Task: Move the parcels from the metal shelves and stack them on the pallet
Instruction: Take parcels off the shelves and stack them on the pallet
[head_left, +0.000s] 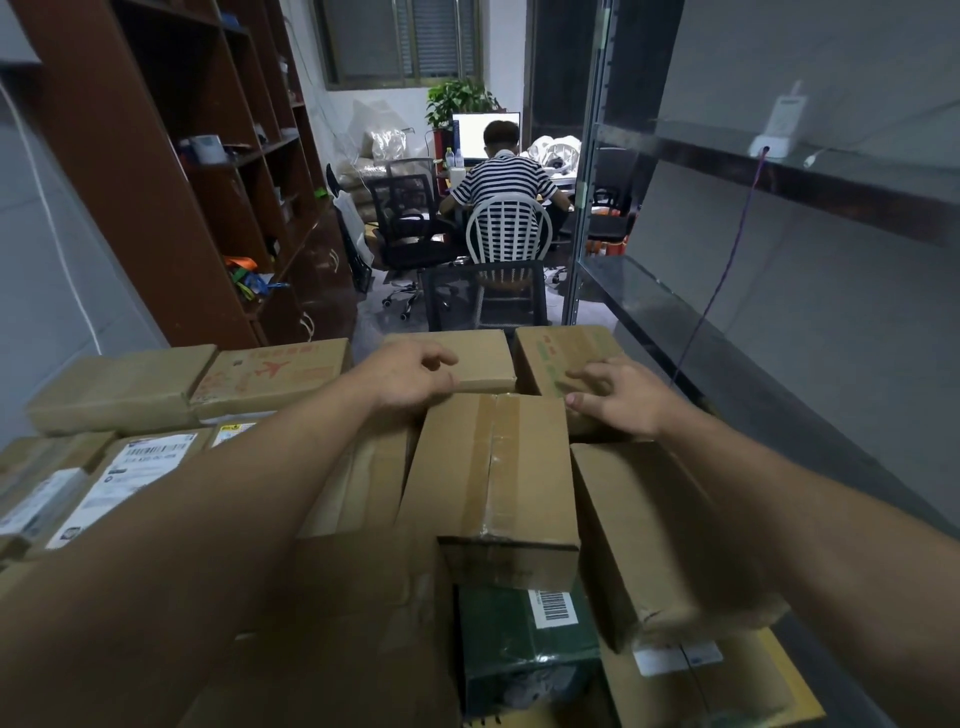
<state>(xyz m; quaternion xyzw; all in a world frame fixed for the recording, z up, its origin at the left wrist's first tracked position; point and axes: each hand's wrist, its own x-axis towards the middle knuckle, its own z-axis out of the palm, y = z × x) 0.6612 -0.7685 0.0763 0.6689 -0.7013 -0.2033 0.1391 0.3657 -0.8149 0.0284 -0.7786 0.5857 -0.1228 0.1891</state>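
Note:
A stack of cardboard parcels fills the lower view and hides whatever is beneath it. On top in the middle lies a long brown taped parcel. My left hand rests at its far left corner, fingers loosely curled and gripping nothing. My right hand hovers at the far right corner with fingers spread, the thumb touching the parcel's edge. Beyond the hands lie a flat plain parcel and a green-printed parcel. The metal shelves run along the right.
A brown wooden bookcase stands on the left. Ahead, a person in a striped shirt sits on a white chair at a desk, with black office chairs around. A white device with a purple cord sits on the metal shelf.

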